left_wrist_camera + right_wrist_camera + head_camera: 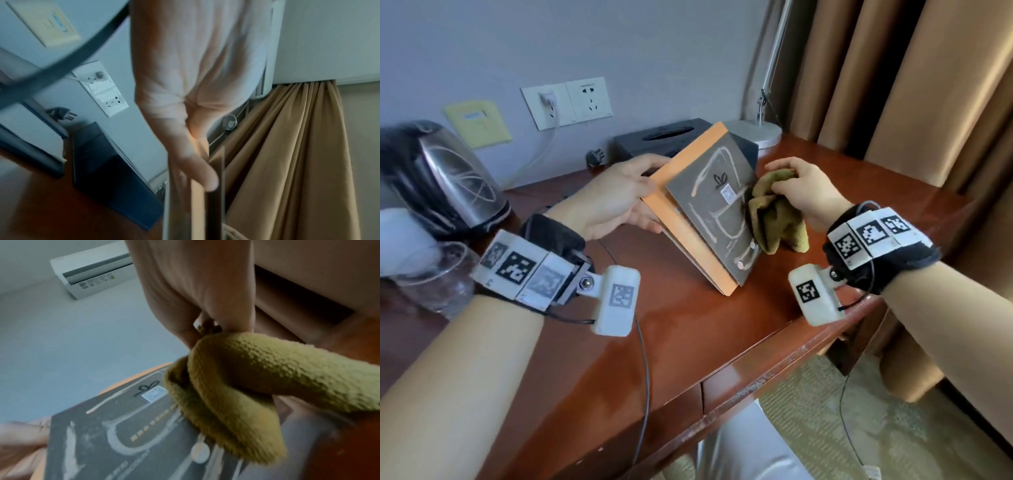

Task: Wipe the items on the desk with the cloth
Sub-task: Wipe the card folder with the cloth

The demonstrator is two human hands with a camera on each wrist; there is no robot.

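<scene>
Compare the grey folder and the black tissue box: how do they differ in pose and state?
1. The grey folder is propped upright with a corner on the desk; the black tissue box lies flat by the wall.
2. The folder is gripped by the left hand; the box is untouched.
3. The cloth in the right hand touches the folder, not the box.

Both are dark.

Head view high above the desk (688,325), angled down; both wrist views close, sharing the booklet (123,434).
</scene>
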